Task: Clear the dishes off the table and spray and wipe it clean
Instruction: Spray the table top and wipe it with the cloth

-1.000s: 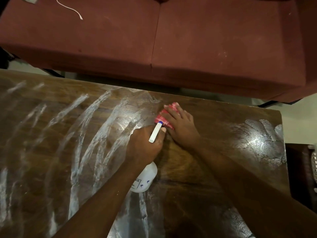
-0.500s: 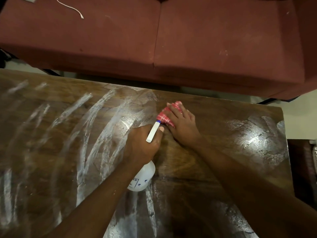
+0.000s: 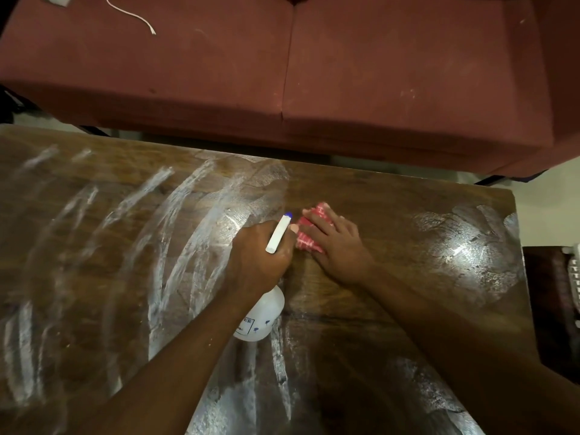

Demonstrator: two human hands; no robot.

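The right hand (image 3: 337, 243) is lying flat with straight fingers, pressing a red-and-white cloth (image 3: 309, 238) onto the wooden table (image 3: 392, 208). That flat press is likely spreading even pressure for a wiping stroke. The cloth is sitting around the middle of the tabletop, somewhat toward the far edge. Just left of it, the left hand (image 3: 255, 259) is gripping a white spray bottle (image 3: 262, 318) round the neck with curled fingers. It is tilting the bottle so that the blue-tipped nozzle (image 3: 279, 233) is pointing far and slightly right, beside the cloth, probably to land fluid where the wiping is happening. White wet streaks (image 3: 175, 215) are arcing across the left half, and a shiny smeared patch (image 3: 464, 252) is glistening at the right end, so the wiping is looking well along but unfinished. No dishes are showing on the visible tabletop. The bottle hand is crowding the cloth's path leftward. Beyond the far edge a maroon sofa (image 3: 376, 73) is standing, with a white cable (image 3: 131, 14) lying on its left cushion.
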